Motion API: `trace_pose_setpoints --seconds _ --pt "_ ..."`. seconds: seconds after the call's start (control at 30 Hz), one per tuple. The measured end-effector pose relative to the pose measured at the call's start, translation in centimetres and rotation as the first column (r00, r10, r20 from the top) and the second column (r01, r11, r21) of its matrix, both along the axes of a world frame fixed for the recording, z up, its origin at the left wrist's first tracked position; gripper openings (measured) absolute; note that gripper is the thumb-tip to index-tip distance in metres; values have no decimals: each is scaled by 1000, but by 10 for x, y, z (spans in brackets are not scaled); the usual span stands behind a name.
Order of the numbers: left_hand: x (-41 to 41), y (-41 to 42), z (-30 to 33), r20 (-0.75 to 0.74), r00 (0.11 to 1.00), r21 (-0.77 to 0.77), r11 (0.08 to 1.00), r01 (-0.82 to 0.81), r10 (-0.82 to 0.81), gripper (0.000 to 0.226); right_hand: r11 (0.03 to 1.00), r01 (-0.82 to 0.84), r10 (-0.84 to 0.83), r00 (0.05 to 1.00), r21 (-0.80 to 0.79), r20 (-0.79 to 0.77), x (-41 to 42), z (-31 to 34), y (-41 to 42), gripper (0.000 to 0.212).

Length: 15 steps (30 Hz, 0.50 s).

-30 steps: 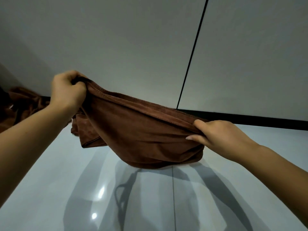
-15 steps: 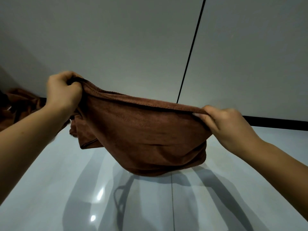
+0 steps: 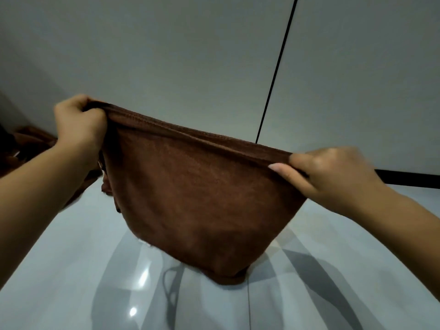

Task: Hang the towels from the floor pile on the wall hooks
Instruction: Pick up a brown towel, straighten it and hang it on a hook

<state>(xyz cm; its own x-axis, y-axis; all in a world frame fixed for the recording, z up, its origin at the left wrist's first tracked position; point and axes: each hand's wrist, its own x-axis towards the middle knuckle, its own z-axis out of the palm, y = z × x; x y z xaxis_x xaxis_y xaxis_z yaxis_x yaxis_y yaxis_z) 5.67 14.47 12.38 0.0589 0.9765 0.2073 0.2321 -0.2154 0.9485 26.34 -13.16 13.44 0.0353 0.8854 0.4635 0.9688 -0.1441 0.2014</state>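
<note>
A: Where is the towel (image 3: 200, 201) now?
B: In the air, above the floor (image 3: 71, 270), before the wall (image 3: 166, 55). Left hand (image 3: 78, 125) grips one end of the top hem, fingers curled round it; right hand (image 3: 333, 177) pinches the other end. Hem is stretched btw them.
A: How will it handle?
B: Soft, light I think, it sags a lot. Better hold at the hem, near corners.
A: Hooks?
B: Not in view. Pile (image 3: 28, 144) at left is half cut off, can't count the towels.

Plain brown towel (image 3: 197, 198); pale grey wall (image 3: 166, 55); glossy white floor (image 3: 71, 270).
</note>
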Motion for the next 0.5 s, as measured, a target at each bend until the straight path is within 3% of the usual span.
trace_pose_setpoints --seconds 0.17,0.37,0.5 --pt "-5 3 5 183 980 -193 980 -47 83 41 997 73 -72 997 -28 19 12 -13 6 43" --pt "-3 3 9 176 984 -203 979 10 27 42 962 270 -258 951 50 -168 13 9 15 27" --pt "2 -2 12 222 975 -179 982 68 -28 42 913 408 -402 907 19 -127 16 13 20 31"
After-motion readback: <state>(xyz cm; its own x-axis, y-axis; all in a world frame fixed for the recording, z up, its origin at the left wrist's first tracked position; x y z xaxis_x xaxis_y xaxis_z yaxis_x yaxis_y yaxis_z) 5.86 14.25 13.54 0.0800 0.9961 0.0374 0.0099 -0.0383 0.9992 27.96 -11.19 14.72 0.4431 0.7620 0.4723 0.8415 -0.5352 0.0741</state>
